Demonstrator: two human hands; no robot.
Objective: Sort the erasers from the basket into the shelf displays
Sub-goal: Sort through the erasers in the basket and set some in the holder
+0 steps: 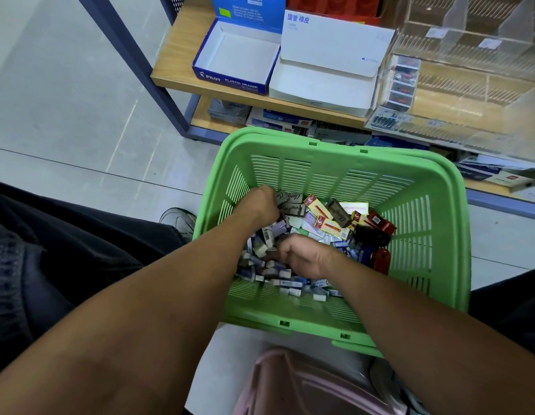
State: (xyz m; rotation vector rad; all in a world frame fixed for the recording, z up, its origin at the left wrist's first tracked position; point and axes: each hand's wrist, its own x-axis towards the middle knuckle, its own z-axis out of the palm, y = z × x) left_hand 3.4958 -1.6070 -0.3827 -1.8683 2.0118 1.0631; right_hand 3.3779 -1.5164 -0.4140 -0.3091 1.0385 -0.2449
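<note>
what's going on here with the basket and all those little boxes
A person is digging through a green basket of mixed packaged erasers with both hands. The left hand is curled around dark grey sleeved erasers at the pile's far left; the right hand is curled into the middle of the pile, though what it holds is hidden. On the shelf behind, the blue Pilot eraser box and the white display box look unfilled.

A slatted green basket [415, 223] holds red, yellow, purple and dark erasers [326, 223]; blue Pilot box [230, 82].
</note>
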